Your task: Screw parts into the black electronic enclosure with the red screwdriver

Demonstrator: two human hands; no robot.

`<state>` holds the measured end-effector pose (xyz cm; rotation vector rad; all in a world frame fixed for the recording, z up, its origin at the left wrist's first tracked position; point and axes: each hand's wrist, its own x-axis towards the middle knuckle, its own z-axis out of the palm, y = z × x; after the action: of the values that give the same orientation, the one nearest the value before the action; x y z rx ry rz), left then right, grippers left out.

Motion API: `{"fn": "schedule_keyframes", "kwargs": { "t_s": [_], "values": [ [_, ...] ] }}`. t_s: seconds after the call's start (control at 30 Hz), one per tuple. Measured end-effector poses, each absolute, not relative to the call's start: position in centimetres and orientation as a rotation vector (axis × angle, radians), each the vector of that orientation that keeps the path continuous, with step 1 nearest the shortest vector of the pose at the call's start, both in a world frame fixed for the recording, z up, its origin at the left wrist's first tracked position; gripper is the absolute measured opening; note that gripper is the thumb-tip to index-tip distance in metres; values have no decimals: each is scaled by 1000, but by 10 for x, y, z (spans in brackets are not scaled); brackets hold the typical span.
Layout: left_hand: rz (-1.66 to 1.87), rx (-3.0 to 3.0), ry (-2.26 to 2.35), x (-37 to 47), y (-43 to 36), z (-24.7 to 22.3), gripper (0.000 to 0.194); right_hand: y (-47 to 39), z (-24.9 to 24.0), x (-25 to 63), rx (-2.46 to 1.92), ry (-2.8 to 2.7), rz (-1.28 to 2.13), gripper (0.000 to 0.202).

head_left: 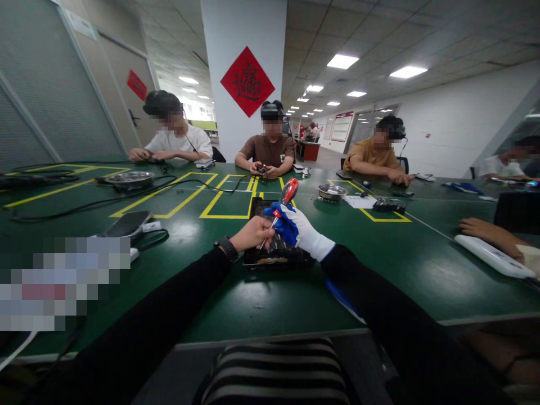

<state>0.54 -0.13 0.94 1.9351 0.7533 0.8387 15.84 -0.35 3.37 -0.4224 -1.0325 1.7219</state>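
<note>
A screwdriver is gripped by the right hand (gloved), its shaft pinched by the left hand.

Tray on table, bowl beyond to right
</note>
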Motion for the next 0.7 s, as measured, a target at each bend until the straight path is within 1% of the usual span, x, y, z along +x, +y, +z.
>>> {"fn": "schedule_keyframes", "kwargs": {
  "t_s": [0.13, 0.2, 0.3, 0.43, 0.57, 0.63, 0.7],
  "values": [
    [1095, 1833, 771, 7, -2, 11, 61, 2, 43, 170, -363, -982, 1711, 22],
    [1259, 1720, 814, 9, -1, 12, 57, 8, 46, 176, -354, -938, 1642, 21],
    [1447, 1593, 876, 13, -1, 11, 47, 18, 46, 184, -391, -857, 1433, 25],
    [1472, 1611, 937, 15, -1, 11, 38, 31, 29, 190, -559, -958, 1106, 35],
    [1428, 1647, 949, 14, -1, 10, 33, 37, 11, 194, -802, -1207, 798, 31],
    [1410, 1645, 941, 14, 0, 10, 31, 39, 6, 195, -894, -1258, 718, 31],
    [1394, 1643, 933, 14, 1, 9, 31, 40, 3, 195, -927, -1250, 712, 33]
  ]
}}
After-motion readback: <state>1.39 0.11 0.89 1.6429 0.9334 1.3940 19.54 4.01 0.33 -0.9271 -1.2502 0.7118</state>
